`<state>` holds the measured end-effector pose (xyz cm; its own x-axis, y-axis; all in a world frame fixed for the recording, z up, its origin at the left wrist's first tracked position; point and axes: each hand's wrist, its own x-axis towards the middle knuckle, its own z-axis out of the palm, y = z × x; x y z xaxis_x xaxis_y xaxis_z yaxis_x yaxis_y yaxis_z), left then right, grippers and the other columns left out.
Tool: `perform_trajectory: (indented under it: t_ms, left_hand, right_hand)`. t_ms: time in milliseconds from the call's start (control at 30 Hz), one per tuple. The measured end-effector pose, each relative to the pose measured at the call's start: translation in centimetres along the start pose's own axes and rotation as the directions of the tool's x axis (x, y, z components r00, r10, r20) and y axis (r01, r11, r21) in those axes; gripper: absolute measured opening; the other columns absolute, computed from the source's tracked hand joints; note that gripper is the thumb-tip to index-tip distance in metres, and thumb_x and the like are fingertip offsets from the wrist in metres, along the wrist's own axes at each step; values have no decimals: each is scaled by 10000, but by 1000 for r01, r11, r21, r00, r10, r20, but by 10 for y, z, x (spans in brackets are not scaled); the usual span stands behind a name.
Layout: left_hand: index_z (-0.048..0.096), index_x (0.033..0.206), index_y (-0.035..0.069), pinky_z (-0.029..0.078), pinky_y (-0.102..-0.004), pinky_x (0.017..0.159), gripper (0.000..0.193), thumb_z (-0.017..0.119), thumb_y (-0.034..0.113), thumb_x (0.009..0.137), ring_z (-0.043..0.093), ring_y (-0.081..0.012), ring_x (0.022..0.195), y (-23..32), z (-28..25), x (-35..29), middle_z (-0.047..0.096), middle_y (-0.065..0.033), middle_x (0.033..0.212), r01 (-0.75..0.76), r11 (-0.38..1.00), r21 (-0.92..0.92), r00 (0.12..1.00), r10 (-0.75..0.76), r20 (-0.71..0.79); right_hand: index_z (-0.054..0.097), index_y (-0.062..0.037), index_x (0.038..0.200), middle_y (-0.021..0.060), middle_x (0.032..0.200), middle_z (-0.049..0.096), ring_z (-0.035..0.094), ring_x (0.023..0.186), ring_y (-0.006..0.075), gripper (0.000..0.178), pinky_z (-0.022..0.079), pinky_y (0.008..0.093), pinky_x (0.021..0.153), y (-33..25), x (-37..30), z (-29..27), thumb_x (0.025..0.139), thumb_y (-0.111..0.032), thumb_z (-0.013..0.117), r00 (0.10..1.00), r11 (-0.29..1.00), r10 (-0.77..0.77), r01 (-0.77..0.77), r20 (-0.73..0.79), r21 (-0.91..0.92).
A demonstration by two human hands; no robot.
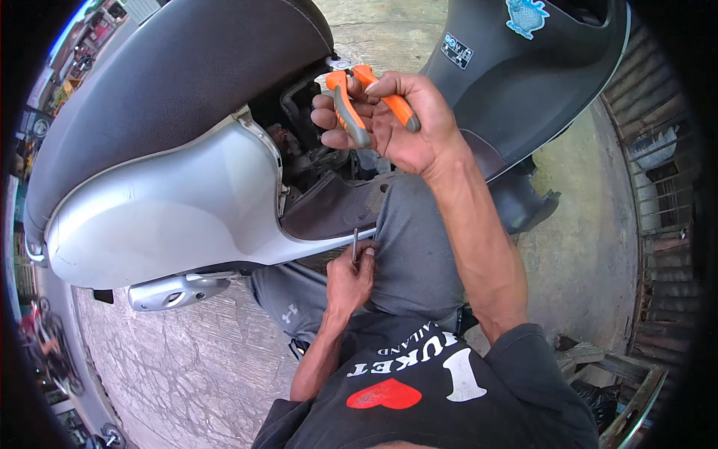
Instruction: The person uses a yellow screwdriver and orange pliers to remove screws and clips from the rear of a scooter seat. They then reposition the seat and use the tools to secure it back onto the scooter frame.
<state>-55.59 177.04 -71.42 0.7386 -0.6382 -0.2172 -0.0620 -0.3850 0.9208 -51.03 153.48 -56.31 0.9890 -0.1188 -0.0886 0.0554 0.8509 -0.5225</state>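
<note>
My right hand (422, 131) grips a pair of pliers (343, 105) with orange and grey handles, which stand spread apart. The jaws reach toward the front edge of a scooter's dark seat (179, 75), above an open cavity (295, 120) in the body; whether they touch anything there I cannot tell. Lower down, beside my bent knee (419, 239), my left hand (349, 284) is closed around a slim metal rod (355, 241) that points up from the fingers. Its other end is hidden in the hand.
The scooter's silver side panel (164, 202) lies to the left, its brown footboard (336, 208) in the middle, and its dark front shield (516, 90) at the upper right. A corrugated metal wall (669, 262) runs along the right, with a wooden frame (621, 367) below it.
</note>
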Motion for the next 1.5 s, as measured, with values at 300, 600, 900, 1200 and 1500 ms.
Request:
perform_trajectory:
  t_ms: [300,600,900,1200,1500]
  left_hand:
    - [737,1144,28,479,-327,594,214,605,146,1024,566,-119,583,-1,7,0,605,-79,644,5,1000,20,999,-6,41]
    - [734,1130,31,520,-368,646,210,607,158,1022,668,-217,633,2,8,2,668,-137,703,-12,998,65,999,9,53]
    - [727,1108,49,547,-427,728,221,604,208,1015,732,-340,752,-11,-19,-11,711,-192,789,75,974,215,994,-56,-91]
    - [726,1067,31,524,-392,658,217,612,208,1016,683,-258,646,-23,-15,-21,693,-168,725,123,980,155,975,-90,-201]
    - [740,1140,67,519,-370,651,214,600,179,1023,652,-195,644,9,-9,-24,677,-138,719,43,991,128,991,-26,-127]
  right_hand:
    - [589,110,1200,320,1115,681,725,984,446,394,621,577,896,-2,4,11,879,-111,534,995,994,-7,-4,-98,-109]
    - [562,13,1118,167,908,615,620,685,230,280,463,316,480,-5,9,-4,860,-87,522,991,982,97,-110,-87,-154]
    - [543,-19,1228,100,902,574,508,635,117,406,346,234,422,-52,13,-65,829,-96,532,992,594,128,-78,-2,-800]
    - [614,-19,1101,238,938,699,684,953,452,281,533,539,840,-121,45,-46,823,-60,602,935,-728,119,311,334,-612]
    - [643,-135,1136,133,1007,692,720,925,356,309,560,496,764,-140,56,49,843,-44,676,965,-971,189,212,182,-112]
